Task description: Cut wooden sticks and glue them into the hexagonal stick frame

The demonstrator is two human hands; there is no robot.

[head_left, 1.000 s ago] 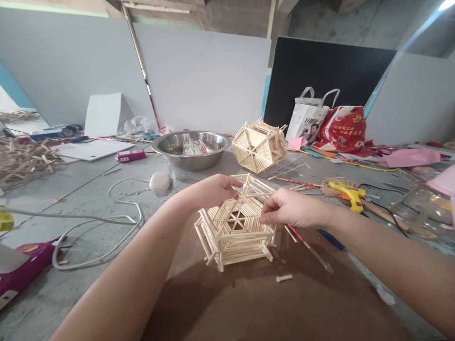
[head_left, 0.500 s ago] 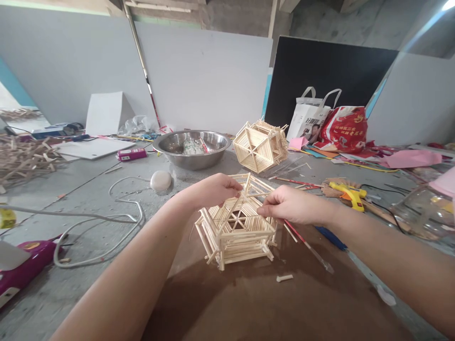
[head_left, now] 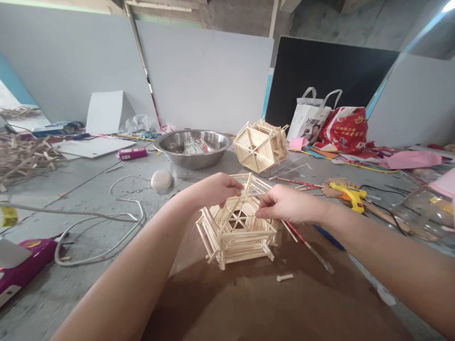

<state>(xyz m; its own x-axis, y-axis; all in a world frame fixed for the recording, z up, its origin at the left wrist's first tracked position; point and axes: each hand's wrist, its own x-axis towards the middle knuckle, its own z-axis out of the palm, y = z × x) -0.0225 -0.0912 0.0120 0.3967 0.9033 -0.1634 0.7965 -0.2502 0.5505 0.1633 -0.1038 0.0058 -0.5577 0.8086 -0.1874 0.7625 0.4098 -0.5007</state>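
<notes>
A hexagonal frame of thin pale wooden sticks (head_left: pixel 245 253) stands on a brown board (head_left: pixel 284 308) in front of me. Sticks cross its top like spokes, and more slats lie inside. My left hand (head_left: pixel 216 190) reaches over the frame's far left side, thumb and fingers pinched on a stick near where the spokes meet. From the right, my right hand (head_left: pixel 282 203) pinches a stick at the frame's right side; its fingertips partly cover what they hold. Beyond the hands rests a second, fuller hexagonal stick structure (head_left: pixel 260 147).
A steel basin (head_left: pixel 194 161) with plastic-wrapped contents sits behind. To the right lie a yellow glue gun (head_left: pixel 350 195), a red stick (head_left: pixel 309 248) and a blue pen-like tool (head_left: pixel 329 237). Cables (head_left: pixel 138 213) and a purple power strip (head_left: pixel 28 263) lie left. A short stick piece (head_left: pixel 285 277) is nearby.
Almost nothing differs. My right hand has shifted very slightly to the left, and both hands stay at the stick frame.
</notes>
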